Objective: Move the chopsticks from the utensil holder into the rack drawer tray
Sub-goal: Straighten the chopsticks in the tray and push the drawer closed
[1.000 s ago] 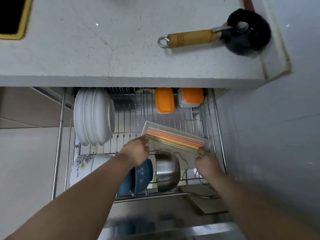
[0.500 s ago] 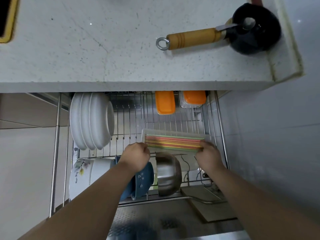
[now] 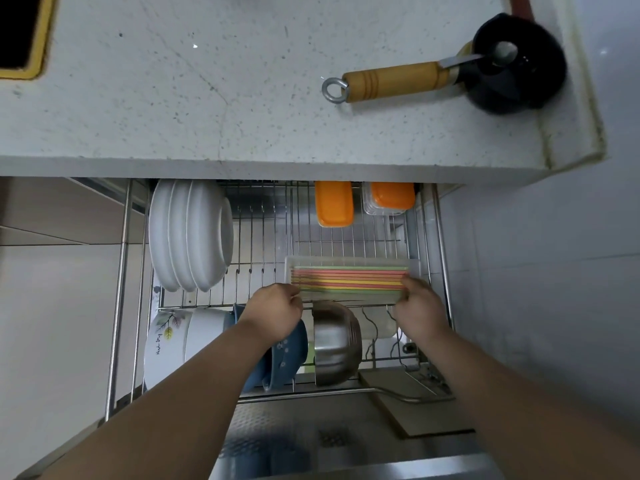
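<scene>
A clear plastic tray lies level across the wire rack drawer, below the counter edge. Several coloured chopsticks, pink, yellow and green, lie side by side in it. My left hand grips the tray's left end. My right hand grips its right end, with the thumb over the chopstick tips.
White plates stand at the rack's left. Two orange-lidded boxes sit at the back. Bowls, white, blue and steel, stand in the front row. A black pot with a wooden handle rests on the counter.
The tray was tilted with its right end lower; both hands have turned it level and set it square across the rack, slightly further back.
</scene>
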